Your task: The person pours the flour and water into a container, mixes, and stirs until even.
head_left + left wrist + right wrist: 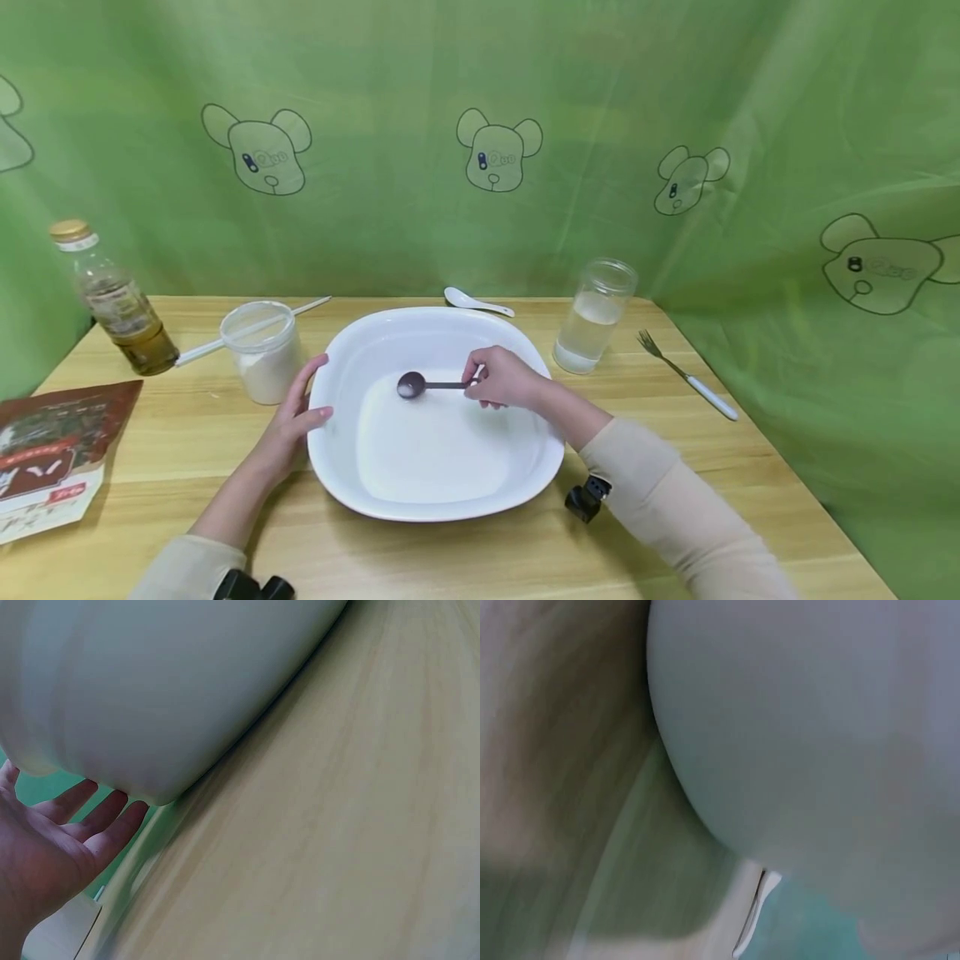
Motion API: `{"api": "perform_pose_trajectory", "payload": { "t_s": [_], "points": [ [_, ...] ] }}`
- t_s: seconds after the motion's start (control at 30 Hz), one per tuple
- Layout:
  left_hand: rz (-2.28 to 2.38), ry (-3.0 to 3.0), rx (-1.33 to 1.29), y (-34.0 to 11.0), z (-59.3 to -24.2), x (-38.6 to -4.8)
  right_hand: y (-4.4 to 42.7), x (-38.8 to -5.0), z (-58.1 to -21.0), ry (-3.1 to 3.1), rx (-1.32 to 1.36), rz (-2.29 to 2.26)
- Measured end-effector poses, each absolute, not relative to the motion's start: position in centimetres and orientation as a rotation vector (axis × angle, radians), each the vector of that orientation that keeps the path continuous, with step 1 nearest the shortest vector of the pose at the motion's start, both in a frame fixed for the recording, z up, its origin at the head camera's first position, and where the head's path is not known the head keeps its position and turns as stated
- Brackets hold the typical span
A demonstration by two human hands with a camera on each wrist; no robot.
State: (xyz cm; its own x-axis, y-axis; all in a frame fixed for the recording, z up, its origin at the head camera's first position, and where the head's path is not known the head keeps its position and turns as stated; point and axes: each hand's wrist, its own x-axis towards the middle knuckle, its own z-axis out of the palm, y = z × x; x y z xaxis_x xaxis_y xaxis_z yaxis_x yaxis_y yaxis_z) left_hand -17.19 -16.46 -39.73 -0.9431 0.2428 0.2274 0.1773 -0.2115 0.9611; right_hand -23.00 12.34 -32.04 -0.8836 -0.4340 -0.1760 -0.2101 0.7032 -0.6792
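Note:
In the head view a large white basin (435, 510) stands at the middle of the wooden table. My left hand (283, 429) holds its left rim, thumb and forefinger on the edge; the left wrist view shows the other fingers (105, 817) against the outer wall. Over the basin, my right hand (504, 379) pinches the handle of a dark brown spoon (411, 385), whose bowl points left. Whether the spoon touches the basin's floor, I cannot tell. The right wrist view shows mostly the basin's outer side (795, 735); the fingers are hidden there.
Left of the basin are a jar of white powder (266, 367) with a white stick (311, 305) by it, an oil bottle (123, 308) and a printed packet (56, 450). A white spoon (476, 302) lies behind. A glass of cloudy liquid (592, 321) and fork (690, 377) are right.

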Motion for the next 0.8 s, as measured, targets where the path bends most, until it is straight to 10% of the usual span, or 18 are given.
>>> {"api": "perform_pose_trajectory", "payload": {
  "t_s": [0.8],
  "points": [
    [2.381, 1.930, 0.494, -16.3, -39.6, -16.9, 14.6, -23.2, -31.0, 2.559, -0.384, -1.089]
  ]
}}
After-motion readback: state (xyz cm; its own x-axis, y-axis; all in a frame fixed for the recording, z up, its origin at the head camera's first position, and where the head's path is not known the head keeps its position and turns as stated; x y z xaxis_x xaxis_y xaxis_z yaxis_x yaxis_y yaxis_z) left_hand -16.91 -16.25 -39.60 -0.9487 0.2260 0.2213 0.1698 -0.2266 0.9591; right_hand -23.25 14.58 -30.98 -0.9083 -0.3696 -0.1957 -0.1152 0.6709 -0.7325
